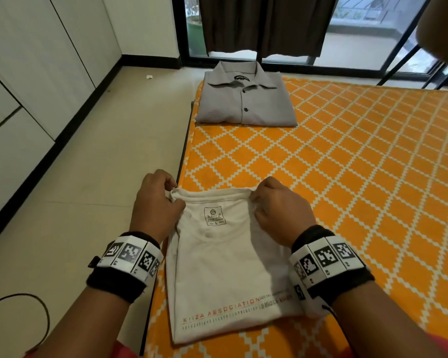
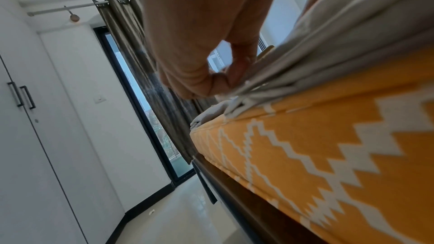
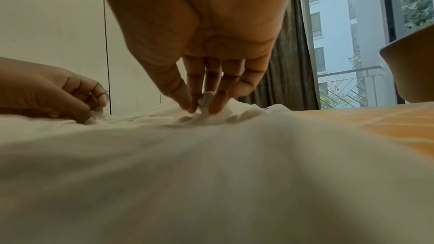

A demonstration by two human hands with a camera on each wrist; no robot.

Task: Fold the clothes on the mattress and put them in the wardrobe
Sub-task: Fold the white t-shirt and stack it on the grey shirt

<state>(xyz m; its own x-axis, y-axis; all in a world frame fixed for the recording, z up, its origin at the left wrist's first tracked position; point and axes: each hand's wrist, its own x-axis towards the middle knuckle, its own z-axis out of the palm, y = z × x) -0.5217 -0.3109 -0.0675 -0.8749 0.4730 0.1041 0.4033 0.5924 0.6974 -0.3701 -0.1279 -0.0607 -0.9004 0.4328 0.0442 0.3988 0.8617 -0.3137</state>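
Two hands pinch the white T-shirt [image 1: 225, 267] at its collar end: left hand [image 1: 154, 202], right hand [image 1: 279, 208]. It lies on the orange mattress [image 1: 347, 177] (a folded grey shirt [image 1: 246, 99] sits farther off).

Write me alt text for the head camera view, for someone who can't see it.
Two hands pinch the far corners of a folded white T-shirt on an orange patterned mattress: the left hand at its left corner, the right hand at its right. A folded grey shirt lies farther up the mattress, near a dark curtain and window.
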